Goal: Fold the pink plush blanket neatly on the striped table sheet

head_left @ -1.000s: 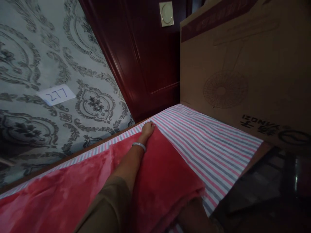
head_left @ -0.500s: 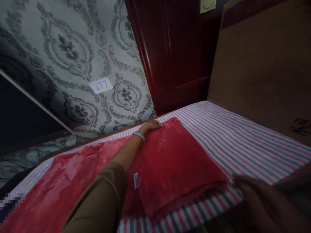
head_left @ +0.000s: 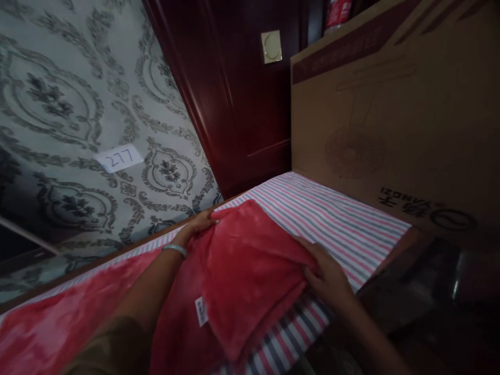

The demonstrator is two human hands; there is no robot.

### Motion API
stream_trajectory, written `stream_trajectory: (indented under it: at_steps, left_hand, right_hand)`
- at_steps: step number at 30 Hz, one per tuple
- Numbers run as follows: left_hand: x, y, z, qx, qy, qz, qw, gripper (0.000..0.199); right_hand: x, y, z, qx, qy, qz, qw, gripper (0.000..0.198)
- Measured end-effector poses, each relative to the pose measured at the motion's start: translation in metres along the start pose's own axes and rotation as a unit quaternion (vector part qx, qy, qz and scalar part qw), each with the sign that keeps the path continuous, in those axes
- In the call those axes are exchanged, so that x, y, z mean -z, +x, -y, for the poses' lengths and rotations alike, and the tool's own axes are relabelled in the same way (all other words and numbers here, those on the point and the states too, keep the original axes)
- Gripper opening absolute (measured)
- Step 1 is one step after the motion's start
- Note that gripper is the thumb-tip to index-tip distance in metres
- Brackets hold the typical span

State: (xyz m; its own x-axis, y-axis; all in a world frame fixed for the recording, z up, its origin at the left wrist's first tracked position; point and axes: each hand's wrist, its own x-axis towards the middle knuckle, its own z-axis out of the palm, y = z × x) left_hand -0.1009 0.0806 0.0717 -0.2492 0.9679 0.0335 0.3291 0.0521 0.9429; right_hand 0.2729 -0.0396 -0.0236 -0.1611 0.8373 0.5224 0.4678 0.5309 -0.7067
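A red plush blanket (head_left: 250,260), folded over at its right part, lies on a striped sheet (head_left: 332,219). A small white label (head_left: 201,311) shows on its folded edge. At the blanket's far edge, by the wall, my left hand (head_left: 201,223) grips the folded cloth, its fingertips partly hidden; a pale bangle (head_left: 175,250) is round that wrist. My right hand (head_left: 326,271) pinches the near right corner between thumb and fingers, pulling creases across the top layer. The rest of the blanket spreads out to the lower left.
A large cardboard box (head_left: 351,109) stands along the right side of the sheet. Behind are a dark red wooden panel (head_left: 242,94) and patterned wallpaper (head_left: 50,99), which bears a paper marked 277 (head_left: 120,158). Dark items lie at the lower right.
My right hand has come in from the lower right and now holds the blanket's corner, lifted and drawn inward. My left hand stays at the far edge. The view has swung right.
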Motion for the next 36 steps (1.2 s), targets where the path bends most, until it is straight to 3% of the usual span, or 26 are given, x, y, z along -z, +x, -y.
stream_trajectory:
  at_steps: [2,4,6,9,13,17,22,26,30,36]
  left_hand:
    - [-0.015,0.01,-0.02,-0.039,0.205,0.024,0.978,0.016]
    - [-0.037,0.024,-0.044,-0.094,0.354,0.003,0.931,0.016]
    - [-0.067,0.04,-0.066,-0.135,0.407,-0.023,0.903,0.026]
    - [-0.12,0.058,-0.079,-0.146,0.431,-0.036,0.89,0.034]
    - [-0.177,0.063,-0.05,-0.14,0.518,-0.05,0.842,0.034]
    - [-0.195,0.064,-0.011,-0.147,0.527,0.008,0.837,0.035]
    - [-0.18,0.074,-0.002,-0.141,0.502,0.051,0.852,0.037]
    - [-0.146,0.063,0.001,-0.13,0.492,0.056,0.859,0.048]
    - [-0.089,0.018,0.013,-0.099,0.513,0.006,0.853,0.049]
    - [0.024,-0.085,0.032,-0.031,0.553,-0.004,0.833,0.044]
  right_hand:
    - [0.019,0.019,-0.013,-0.012,-0.027,-0.049,0.998,0.06]
    - [0.042,0.04,-0.03,-0.038,-0.067,-0.106,0.991,0.058]
    - [0.061,0.057,-0.05,-0.082,-0.112,-0.168,0.976,0.056]
    - [0.077,0.069,-0.081,-0.154,-0.172,-0.23,0.945,0.06]
    - [0.071,0.063,-0.115,-0.239,-0.21,-0.193,0.928,0.069]
    - [0.063,0.053,-0.13,-0.257,-0.22,-0.174,0.925,0.068]
    - [0.07,0.05,-0.132,-0.262,-0.21,-0.153,0.929,0.071]
    - [0.073,0.048,-0.136,-0.266,-0.211,-0.145,0.929,0.072]
    - [0.069,0.049,-0.14,-0.261,-0.206,-0.152,0.931,0.073]
    - [0.068,0.047,-0.137,-0.236,-0.189,-0.191,0.934,0.07]
